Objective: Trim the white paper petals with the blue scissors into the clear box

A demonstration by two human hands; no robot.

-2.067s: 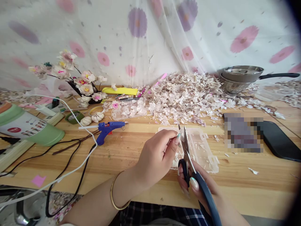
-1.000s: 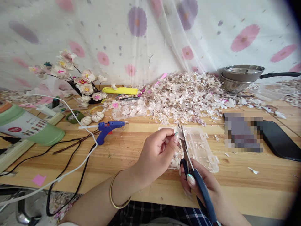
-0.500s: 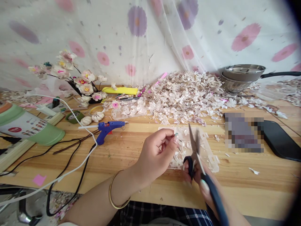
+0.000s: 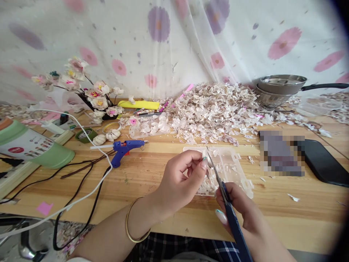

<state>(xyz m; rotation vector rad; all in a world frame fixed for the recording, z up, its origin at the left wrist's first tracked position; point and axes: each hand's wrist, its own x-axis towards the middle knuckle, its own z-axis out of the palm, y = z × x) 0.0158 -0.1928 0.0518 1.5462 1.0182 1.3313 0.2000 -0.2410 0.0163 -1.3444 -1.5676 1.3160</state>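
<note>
My left hand (image 4: pixel 184 174), with a gold bangle on its wrist, pinches a thin white petal-like piece (image 4: pixel 206 154), mostly hidden by the fingers. In my right hand (image 4: pixel 242 213) are dark-handled scissors (image 4: pixel 215 169), pointing up and to the left. Their blades look closed together from this side, with the tip right beside the pinched piece. Beneath both hands lies a clear plastic tray (image 4: pixel 236 174) with compartments, holding many small white scraps.
Behind the tray rises a large heap of whitish shells or petals (image 4: pixel 215 109). A blue glue gun (image 4: pixel 124 151) lies left, near cords and a green cup (image 4: pixel 40 147). Flowers (image 4: pixel 98 100) stand at the back left. To the right are a black phone (image 4: pixel 324 160) and metal pans (image 4: pixel 280 87).
The scissors have swung left towards my left fingers, and their blades have gone from parted to together. My left hand has stayed nearly still.
</note>
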